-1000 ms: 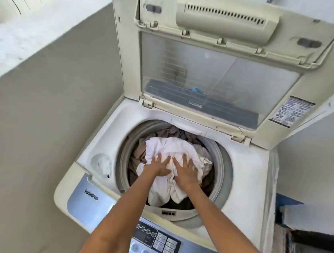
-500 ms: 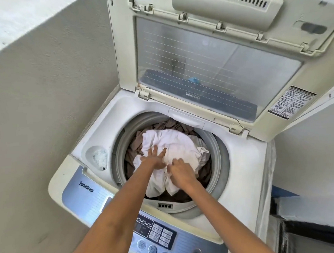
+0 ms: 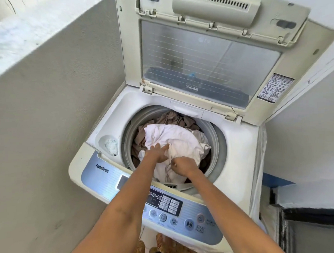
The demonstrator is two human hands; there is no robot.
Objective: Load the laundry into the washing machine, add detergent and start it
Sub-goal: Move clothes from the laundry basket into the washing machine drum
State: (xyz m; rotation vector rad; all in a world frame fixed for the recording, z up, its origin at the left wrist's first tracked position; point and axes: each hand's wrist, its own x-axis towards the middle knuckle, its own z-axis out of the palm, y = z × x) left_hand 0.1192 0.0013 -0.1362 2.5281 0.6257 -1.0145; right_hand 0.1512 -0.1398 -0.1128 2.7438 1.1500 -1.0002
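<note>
A white top-loading washing machine (image 3: 237,154) stands with its lid (image 3: 213,54) raised. Its drum holds brown clothes (image 3: 173,117) under a white cloth (image 3: 181,139). My left hand (image 3: 157,153) presses flat on the white cloth with its fingers stretched out. My right hand (image 3: 182,164) is beside it, fingers curled into the cloth's folds. A round detergent cup (image 3: 109,145) with white powder sits at the drum's left. The control panel (image 3: 170,203) with a start/pause button (image 3: 189,224) lies under my forearms.
A grey wall (image 3: 49,130) runs close along the machine's left side. A white wall and a dark-edged ledge (image 3: 309,212) are at the right. Some orange-brown patterned fabric (image 3: 166,249) shows below the panel at the frame's bottom.
Both hands lay flat on the white cloth a second ago. My right hand has since drawn back and curled into the cloth; my left hand stays pressed flat. The view has shifted down slightly.
</note>
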